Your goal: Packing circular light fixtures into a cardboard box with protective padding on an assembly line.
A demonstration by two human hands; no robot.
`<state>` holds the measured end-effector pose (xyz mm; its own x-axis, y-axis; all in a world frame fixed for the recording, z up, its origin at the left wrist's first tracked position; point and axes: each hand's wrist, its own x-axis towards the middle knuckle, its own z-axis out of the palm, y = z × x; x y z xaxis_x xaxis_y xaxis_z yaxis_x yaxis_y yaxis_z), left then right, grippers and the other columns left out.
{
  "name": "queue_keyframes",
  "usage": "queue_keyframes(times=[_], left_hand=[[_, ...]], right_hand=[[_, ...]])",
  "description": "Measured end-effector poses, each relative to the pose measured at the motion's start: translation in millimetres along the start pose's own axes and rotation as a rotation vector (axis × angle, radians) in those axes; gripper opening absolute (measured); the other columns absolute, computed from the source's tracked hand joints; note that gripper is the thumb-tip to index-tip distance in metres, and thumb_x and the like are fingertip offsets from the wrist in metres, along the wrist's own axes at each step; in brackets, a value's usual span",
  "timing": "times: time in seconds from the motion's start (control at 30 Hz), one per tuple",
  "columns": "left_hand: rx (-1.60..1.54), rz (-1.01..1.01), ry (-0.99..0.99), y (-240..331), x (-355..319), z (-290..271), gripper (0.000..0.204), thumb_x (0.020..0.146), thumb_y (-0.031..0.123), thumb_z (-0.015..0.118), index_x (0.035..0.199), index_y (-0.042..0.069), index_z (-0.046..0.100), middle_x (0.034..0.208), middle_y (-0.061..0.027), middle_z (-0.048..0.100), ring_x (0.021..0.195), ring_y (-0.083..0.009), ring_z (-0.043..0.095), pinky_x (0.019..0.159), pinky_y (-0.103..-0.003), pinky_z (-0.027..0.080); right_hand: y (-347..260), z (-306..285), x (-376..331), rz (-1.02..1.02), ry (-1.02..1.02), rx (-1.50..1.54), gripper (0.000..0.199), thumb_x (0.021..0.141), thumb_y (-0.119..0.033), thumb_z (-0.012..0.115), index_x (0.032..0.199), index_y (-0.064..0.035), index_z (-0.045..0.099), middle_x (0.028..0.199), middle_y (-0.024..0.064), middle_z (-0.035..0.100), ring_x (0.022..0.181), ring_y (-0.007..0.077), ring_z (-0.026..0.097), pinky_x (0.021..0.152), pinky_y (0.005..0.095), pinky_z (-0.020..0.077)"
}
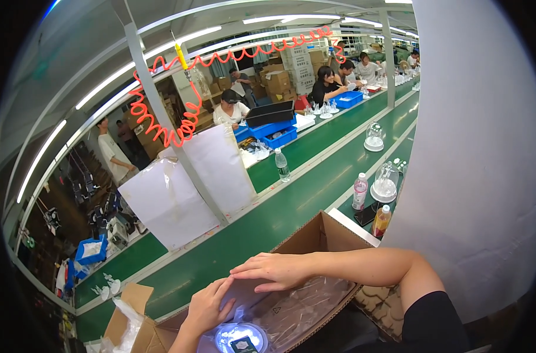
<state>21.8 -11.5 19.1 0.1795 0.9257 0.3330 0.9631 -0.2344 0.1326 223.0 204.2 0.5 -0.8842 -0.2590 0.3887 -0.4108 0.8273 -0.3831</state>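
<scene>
Over an open cardboard box (318, 232), my two hands meet near the fingertips. My left hand (209, 306) comes up from the lower edge with its fingers extended and thumb apart. From the right, my right hand (279, 270) reaches across the box, its fingers stretched out flat. Neither is wrapped round anything that I can see. Beside my left wrist, a round white base glows (225, 336) with a small dark square label (243, 345) on it. Clear plastic film (303, 300) lies in the box next to it. Part of the glowing base is cut off below.
A smaller carton (139, 297) with plastic bags stands at the left. Beyond the box runs a green conveyor (221, 253). At the right are clear domes (385, 179), drink bottles (360, 191) and a phone (368, 213). A white panel (480, 147) rises there. Several people work across the line.
</scene>
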Motion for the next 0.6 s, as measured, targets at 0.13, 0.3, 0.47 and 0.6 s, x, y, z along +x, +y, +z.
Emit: queue_keyframes(times=[0.13, 0.3, 0.47, 0.6], left_hand=[[0.019, -0.006, 0.006, -2.7, -1.6, 2.7, 0.070, 0.086, 0.022, 0.080, 0.149, 0.005, 0.053, 0.129, -0.0144, 0.068, 0.107, -0.0340, 0.071, 0.085, -0.042, 0.059], [0.021, 0.010, 0.011, -1.6, -1.0, 3.0, 0.072, 0.087, 0.023, 0.080, 0.150, 0.004, 0.051, 0.129, -0.0152, 0.068, 0.108, -0.0342, 0.071, 0.085, -0.042, 0.059], [0.025, -0.003, 0.003, -0.4, -3.2, 2.0, 0.072, 0.087, 0.023, 0.080, 0.151, 0.004, 0.051, 0.129, -0.0155, 0.068, 0.108, -0.0342, 0.071, 0.086, -0.042, 0.059], [0.024, 0.012, 0.016, -1.3, -4.0, 2.7, 0.072, 0.087, 0.024, 0.080, 0.151, 0.005, 0.051, 0.130, -0.0153, 0.068, 0.109, -0.0336, 0.071, 0.086, -0.041, 0.060]], right_hand=[[-2.1, -3.0, 2.1, 0.016, -0.020, 0.026, 0.063, 0.107, -0.028, 0.061, 0.162, -0.0055, 0.039, 0.163, 0.0191, 0.043, 0.145, 0.0362, 0.046, 0.120, 0.0489, 0.0369], [0.5, 2.8, 0.5, -0.026, 0.054, 0.005, 0.063, 0.103, -0.025, 0.066, 0.157, -0.0028, 0.044, 0.162, 0.0196, 0.044, 0.143, 0.0357, 0.049, 0.117, 0.0476, 0.0400], [-1.2, 2.9, 1.0, -0.014, 0.042, 0.020, 0.063, 0.103, -0.025, 0.065, 0.158, -0.0025, 0.043, 0.162, 0.0196, 0.043, 0.144, 0.0358, 0.048, 0.117, 0.0476, 0.0396], [-2.9, 2.9, 0.1, -0.019, 0.050, 0.010, 0.064, 0.103, -0.025, 0.065, 0.158, -0.0032, 0.043, 0.163, 0.0194, 0.043, 0.144, 0.0357, 0.047, 0.117, 0.0478, 0.0393]])
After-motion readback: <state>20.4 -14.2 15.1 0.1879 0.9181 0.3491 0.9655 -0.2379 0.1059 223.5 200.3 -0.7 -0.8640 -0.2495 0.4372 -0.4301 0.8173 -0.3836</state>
